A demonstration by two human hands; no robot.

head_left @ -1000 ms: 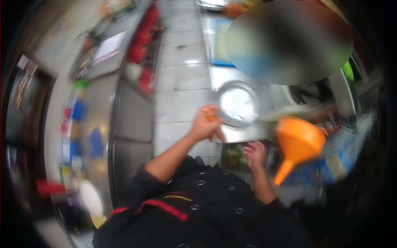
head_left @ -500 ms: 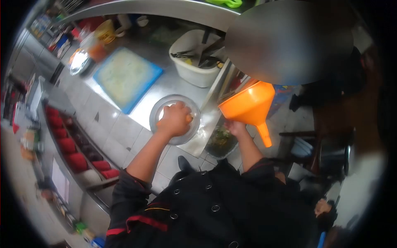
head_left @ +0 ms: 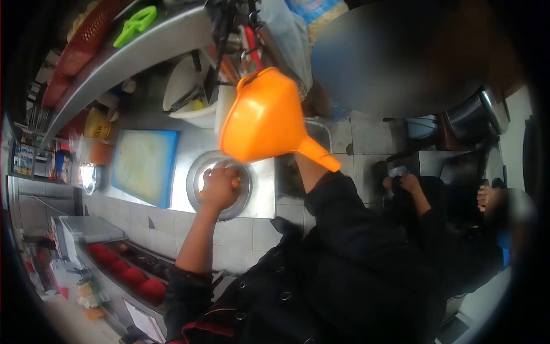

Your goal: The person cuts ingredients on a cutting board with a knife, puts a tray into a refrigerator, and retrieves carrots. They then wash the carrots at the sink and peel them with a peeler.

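My left hand (head_left: 222, 188) is over a round metal bowl (head_left: 247, 198) on the steel counter. Its fingers curl around small orange pieces (head_left: 235, 182) that look like food; their kind is not clear. An orange funnel (head_left: 266, 117), spout pointing down to the right, fills the middle of the view. Behind it my right forearm (head_left: 312, 171) reaches forward, and the funnel covers my right hand. A blue-edged cutting board (head_left: 144, 163) lies left of the bowl.
Beyond the bowl stands a white tub (head_left: 209, 117) with dark-handled utensils. A steel shelf edge (head_left: 132, 57) crosses above the counter, with a green plastic item (head_left: 136, 26) on it. Other people's hands (head_left: 409, 183) show at right. Red containers (head_left: 134, 278) line the unit at left.
My view has turned, so the counter, bowl and funnel appear further left. The funnel now hides my right hand, which showed before below it. My left hand stays in the bowl.
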